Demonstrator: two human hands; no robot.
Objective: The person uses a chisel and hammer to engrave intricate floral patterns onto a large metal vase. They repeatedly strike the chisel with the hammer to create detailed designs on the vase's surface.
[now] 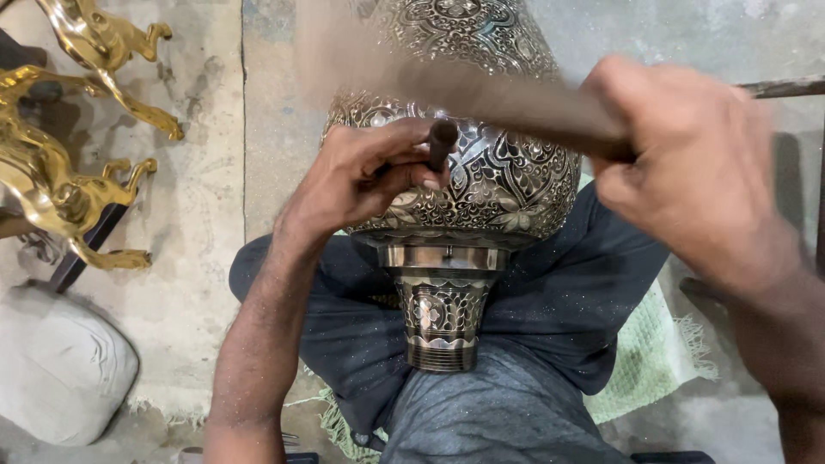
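Far left: two polished golden animal figurines (pixel 60 180) lie on the concrete floor (pixel 206 223), legs outstretched, one above the other. Below them, a pale grey stuffed sack (pixel 56 369) rests on the floor near the frame's lower left corner.

Centre left: left hand (pixel 365 176) is closed around a short dark punch (pixel 442 144), fingers curled, thumb beneath. The punch's blunt top end points up; its lower end is hidden behind the fingers, against the vase.

Centre: large engraved metal vase (pixel 507 172) lies tilted across the person's lap, foot toward the camera, body extending away toward the top of frame. Surface is dark with silvery floral and leaf patterns. The flared foot (pixel 443 318) shows a plain polished band and a ribbed rim, and sits between the thighs on dark grey trousers (pixel 550 301).

Centre right: a blurred brown hammer handle (pixel 481 94) crosses in front of the vase's neck.

Right: right hand (pixel 687 163) is clenched around the handle's near end, motion-blurred. A pale green woven mat (pixel 662 344) lies under the right leg.
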